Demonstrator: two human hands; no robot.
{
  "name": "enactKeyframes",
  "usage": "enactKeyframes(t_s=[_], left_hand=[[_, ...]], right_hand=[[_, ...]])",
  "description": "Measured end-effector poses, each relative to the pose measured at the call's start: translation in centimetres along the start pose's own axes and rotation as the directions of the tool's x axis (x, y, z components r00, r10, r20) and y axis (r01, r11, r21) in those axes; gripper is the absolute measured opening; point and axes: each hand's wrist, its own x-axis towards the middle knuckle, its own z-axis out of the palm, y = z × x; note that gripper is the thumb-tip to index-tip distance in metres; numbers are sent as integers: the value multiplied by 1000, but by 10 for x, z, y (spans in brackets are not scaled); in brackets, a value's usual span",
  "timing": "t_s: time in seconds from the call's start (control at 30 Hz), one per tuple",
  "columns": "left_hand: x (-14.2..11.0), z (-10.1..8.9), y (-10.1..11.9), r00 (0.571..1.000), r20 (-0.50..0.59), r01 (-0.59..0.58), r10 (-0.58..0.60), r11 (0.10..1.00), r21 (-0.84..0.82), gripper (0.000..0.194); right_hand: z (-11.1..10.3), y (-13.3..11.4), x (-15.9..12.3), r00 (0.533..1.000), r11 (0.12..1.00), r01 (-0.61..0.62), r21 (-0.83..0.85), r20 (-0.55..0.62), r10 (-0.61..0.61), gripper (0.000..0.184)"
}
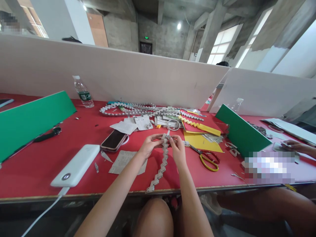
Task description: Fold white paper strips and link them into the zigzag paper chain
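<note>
A pale zigzag chain of folded paper strips (160, 172) hangs from my hands down to the table's front edge. My left hand (150, 145) is closed on the chain near its upper end, thumb and fingers pinching it from the left. From the right, my right hand (178, 148) pinches the same end, its fingertips at the topmost folds. The fingers partly hide this end. Just beyond it lies a roll of clear tape (173, 124). Longer zigzag chains (116, 112) lie piled behind, one ending in yellow folds (190, 121).
Scissors with red and yellow handles (208, 160) lie right of my hands on a red table (81, 131). To the left are a phone (114, 140), a white power bank (76, 166) and a water bottle (83, 92). Green dividers (243, 131) flank the space; another person's hand (293, 145) is at right.
</note>
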Motion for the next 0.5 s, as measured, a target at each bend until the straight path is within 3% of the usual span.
enactKeyframes(t_s=[0.5], left_hand=[[2, -4, -5, 999, 28, -27, 26, 1000, 10, 40]], right_hand=[[1, -4, -4, 999, 981, 17, -194, 35, -11, 14]])
